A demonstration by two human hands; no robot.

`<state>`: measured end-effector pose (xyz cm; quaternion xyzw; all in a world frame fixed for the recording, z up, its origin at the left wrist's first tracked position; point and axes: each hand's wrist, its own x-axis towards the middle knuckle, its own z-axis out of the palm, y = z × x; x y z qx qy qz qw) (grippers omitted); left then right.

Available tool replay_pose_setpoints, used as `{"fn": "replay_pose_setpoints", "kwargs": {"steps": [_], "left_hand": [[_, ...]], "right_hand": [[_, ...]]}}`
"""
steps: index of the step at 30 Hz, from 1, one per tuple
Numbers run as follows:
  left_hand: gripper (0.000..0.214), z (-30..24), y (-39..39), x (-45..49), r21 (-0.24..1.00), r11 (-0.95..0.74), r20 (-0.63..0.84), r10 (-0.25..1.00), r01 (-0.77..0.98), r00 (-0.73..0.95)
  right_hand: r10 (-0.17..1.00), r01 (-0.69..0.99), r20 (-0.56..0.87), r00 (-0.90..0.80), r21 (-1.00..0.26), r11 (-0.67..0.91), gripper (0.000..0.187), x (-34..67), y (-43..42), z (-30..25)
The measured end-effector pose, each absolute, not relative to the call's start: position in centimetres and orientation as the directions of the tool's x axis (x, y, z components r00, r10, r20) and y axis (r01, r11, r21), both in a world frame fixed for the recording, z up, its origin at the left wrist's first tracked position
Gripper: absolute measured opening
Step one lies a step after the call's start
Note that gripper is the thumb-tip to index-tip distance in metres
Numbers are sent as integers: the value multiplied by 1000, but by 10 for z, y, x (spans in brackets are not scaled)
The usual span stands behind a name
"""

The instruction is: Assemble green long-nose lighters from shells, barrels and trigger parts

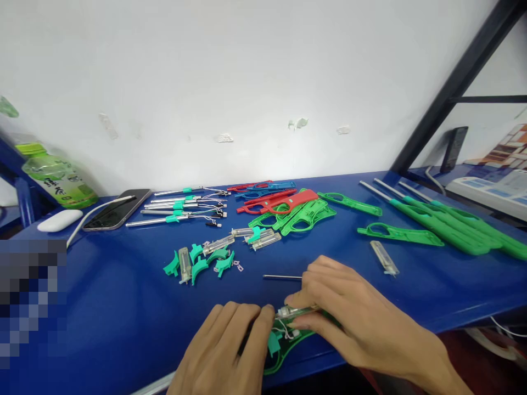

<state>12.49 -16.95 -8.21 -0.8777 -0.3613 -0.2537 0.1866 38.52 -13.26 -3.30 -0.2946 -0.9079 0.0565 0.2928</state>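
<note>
My left hand (224,351) and my right hand (349,318) meet at the front edge of the blue table (123,307) over a green lighter shell (288,345). The right fingers pinch a clear gas tank part (294,311) seated in that shell. The left fingers are curled and press on the shell's left end. A thin metal tube (282,277) sticks out to the left from behind my right hand. A teal trigger piece (274,343) and white wires show between the two hands.
Teal triggers and clear tanks (201,260) lie mid-table, with metal tubes with wires (181,211) behind them. Red, blue and green shells (288,211) are piled centre-back, and finished green lighters (448,222) lie at the right. A phone (117,211), a bottle (57,175) and an earbud case (60,219) sit at the left.
</note>
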Motion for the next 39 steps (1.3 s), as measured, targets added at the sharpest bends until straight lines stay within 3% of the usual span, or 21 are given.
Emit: {"fn": "replay_pose_setpoints", "kwargs": {"steps": [21,39], "left_hand": [[31,-78,-171,126,-124,-676,595,535,726,599],[30,-80,-170,127,-138,-669,615,521,731,592]], "right_hand": [[572,478,471,-671,-315,820,16,390,-132,-38],[522,466,537,-663,-250,849,26,388,-129,-41]]}}
